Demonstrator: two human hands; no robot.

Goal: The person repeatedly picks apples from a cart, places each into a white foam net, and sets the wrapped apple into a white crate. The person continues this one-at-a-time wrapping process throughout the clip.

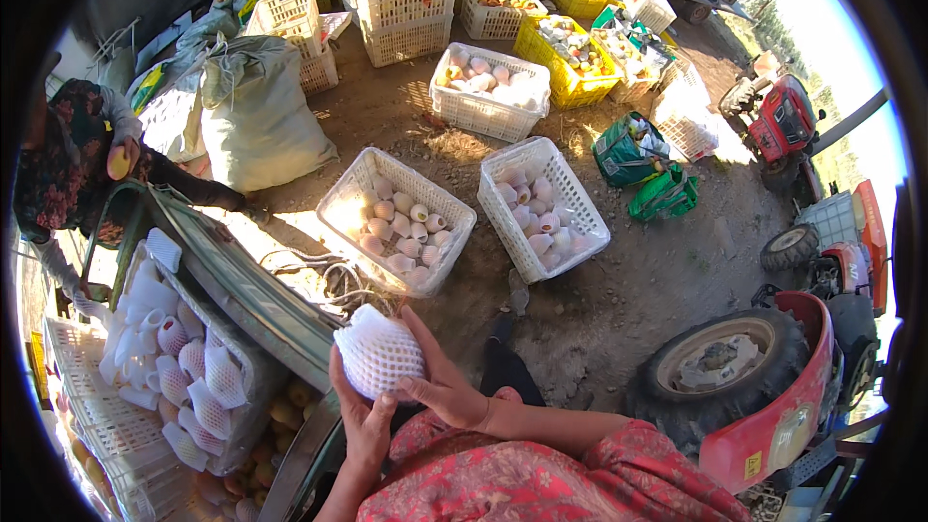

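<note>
A fruit in a white foam net sleeve (380, 354) is held between both of my hands. My left hand (362, 417) cups it from the left and below. On its right side, my right hand (446, 386) rests with the thumb across the lower front. The net covers nearly all of the fruit, so its kind is hard to tell. To the left, a plastic-lined crate (250, 384) holds several netted fruits and loose foam sleeves (145, 337). Beyond my hands, a white crate (455, 221) and another white crate (591, 221) contain netted fruits.
A metal trailer side (246, 290) runs along my left, with bare fruits (290, 409) inside. At left, another person (72, 152) holds a yellow fruit (118, 162). A red tractor's wheel (714, 366) stands close on my right. Rope (337, 279), sacks (257, 116) and stacked crates (406, 3) lie beyond.
</note>
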